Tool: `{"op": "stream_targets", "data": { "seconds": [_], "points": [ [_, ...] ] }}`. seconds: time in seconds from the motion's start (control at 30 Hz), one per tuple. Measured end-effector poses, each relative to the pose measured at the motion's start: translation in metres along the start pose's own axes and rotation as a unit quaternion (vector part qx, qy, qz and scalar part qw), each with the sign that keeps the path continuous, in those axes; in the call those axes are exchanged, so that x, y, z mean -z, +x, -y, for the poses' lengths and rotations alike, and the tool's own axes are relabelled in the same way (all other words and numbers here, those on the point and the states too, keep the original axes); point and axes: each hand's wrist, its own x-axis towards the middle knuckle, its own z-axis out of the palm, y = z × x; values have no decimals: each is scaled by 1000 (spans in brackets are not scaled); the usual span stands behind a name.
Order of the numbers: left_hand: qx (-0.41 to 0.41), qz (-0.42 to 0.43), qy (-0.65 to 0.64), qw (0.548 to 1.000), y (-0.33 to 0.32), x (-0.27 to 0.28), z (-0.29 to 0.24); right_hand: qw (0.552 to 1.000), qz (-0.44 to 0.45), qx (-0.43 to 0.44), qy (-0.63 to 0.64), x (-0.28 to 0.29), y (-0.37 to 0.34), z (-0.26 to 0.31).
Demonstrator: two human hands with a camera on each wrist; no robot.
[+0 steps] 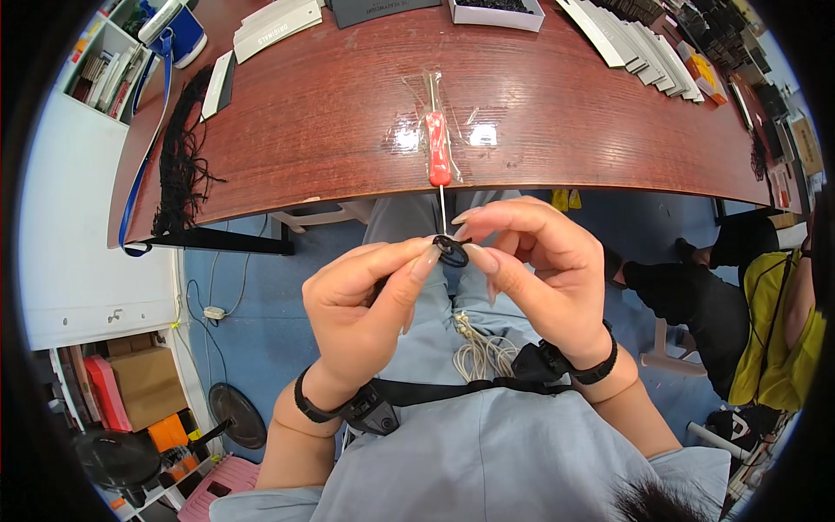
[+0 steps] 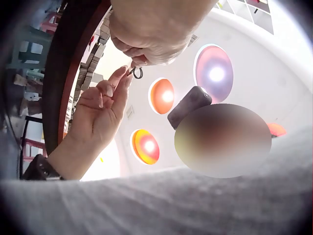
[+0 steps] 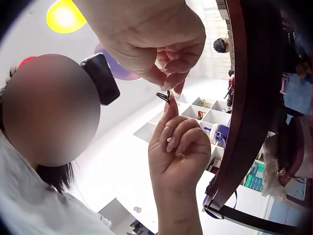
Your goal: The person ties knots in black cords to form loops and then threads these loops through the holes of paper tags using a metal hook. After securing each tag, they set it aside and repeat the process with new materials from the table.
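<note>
A small loop of black cord (image 1: 451, 253) is held between both hands, just beyond the table's near edge. My left hand (image 1: 358, 303) pinches its left side between thumb and index finger. With thumb and index finger, my right hand (image 1: 550, 261) pinches it from the right. In the right wrist view the black cord (image 3: 163, 97) loops out beside the meeting fingertips. A red-handled tool (image 1: 438, 152) lies under clear tape on the table, its thin metal shaft (image 1: 444, 209) reaching past the edge to the cord. The shaft's tip is hidden at the fingers.
On the dark red table (image 1: 313, 113), a bundle of black cords (image 1: 181, 157) lies left and white cards (image 1: 644, 52) line the back right. A white box (image 1: 497, 14) holds small black pieces. Pale cords (image 1: 483, 348) rest on the lap. Another person (image 1: 696, 296) sits at right.
</note>
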Motion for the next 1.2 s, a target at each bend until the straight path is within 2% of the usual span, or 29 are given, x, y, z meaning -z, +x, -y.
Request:
{"op": "stream_targets", "data": {
  "seconds": [0.07,0.2,0.27,0.3,0.37,0.5,0.67,0.83,0.9,1.0,1.2],
  "points": [
    [-86,2,116,990,0,1,2,999,-24,32,-9,-1,0,-4],
    [-70,-6,115,991,-1,-1,-2,1000,-9,7,-6,1,0,-4],
    [-47,-6,95,994,-1,0,-3,992,25,-58,107,1,0,-3],
    [-46,-5,95,994,-1,0,-2,992,25,-58,106,2,0,-1],
    [-74,5,117,990,-1,0,0,967,66,-160,189,6,0,7],
    [-86,14,141,986,0,1,-1,953,78,-195,219,7,3,9],
    [-155,27,187,970,1,1,1,949,81,-201,228,7,4,6],
    [-148,30,218,964,-1,1,-2,947,72,-202,239,7,3,5],
    [-152,28,224,962,-1,1,-2,970,59,-172,164,6,2,7],
    [-149,14,222,964,-2,2,-1,976,66,-131,159,4,0,4],
    [-133,15,215,967,-2,2,-2,964,73,-156,201,5,1,6]
  ]
}}
